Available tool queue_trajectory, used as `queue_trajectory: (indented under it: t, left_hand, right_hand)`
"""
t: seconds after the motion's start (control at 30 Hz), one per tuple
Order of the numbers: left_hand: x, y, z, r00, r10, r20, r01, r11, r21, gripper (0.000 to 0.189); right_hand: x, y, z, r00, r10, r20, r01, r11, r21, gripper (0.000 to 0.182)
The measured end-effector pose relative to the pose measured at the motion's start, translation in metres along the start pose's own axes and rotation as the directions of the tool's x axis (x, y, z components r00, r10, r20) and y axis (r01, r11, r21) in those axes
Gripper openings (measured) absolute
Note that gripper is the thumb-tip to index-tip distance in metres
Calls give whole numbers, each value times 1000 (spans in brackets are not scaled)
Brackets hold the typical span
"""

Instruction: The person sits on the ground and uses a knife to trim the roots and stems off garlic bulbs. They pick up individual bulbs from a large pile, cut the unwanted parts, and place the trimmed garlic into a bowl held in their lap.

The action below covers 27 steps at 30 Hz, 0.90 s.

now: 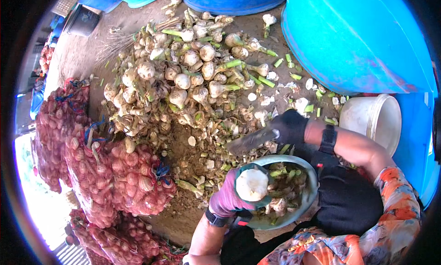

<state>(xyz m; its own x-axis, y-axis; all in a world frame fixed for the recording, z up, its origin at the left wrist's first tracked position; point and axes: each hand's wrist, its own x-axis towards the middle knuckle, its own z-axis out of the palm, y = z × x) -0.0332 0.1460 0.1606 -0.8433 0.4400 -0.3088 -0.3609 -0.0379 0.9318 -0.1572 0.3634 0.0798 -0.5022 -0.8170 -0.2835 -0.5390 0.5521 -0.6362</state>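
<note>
My left hand (227,196), in a purple and green work glove, grips a large garlic bulb (252,184) with its pale face turned up. It is above the left side of a round basin (313,182) that holds cut green stems (287,173) and trimmings. In a black glove, my right hand (291,127) holds a knife (249,141) by its handle, blade pointing left and blurred. The knife is beyond the basin's far rim, apart from the bulb. A heap of garlic bulbs with stems (182,68) lies on the ground ahead.
Red mesh sacks of bulbs (137,178) stand at the left. Large blue tubs (355,34) line the far and right sides. A white plastic bucket (373,122) lies tipped by my right forearm. Thin dry twigs (115,44) lie beside the heap, and a black bucket (82,21) stands farther back.
</note>
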Motion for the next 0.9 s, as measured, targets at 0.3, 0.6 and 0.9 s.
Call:
queue_trajectory:
  t: [0.3,0.6,0.9]
  left_hand:
    - [28,-15,-3,878,5,-478,-417,496,-761,71]
    - [4,-18,-11,916,-270,-298,-95,577,-812,54]
    - [11,-24,-8,811,-368,-456,5,782,-623,16]
  right_hand:
    - [2,-42,19,983,171,60,-134,463,876,30]
    - [3,-37,-10,959,280,39,-218,646,731,28]
    - [4,-36,-26,930,312,-195,-112,745,658,26]
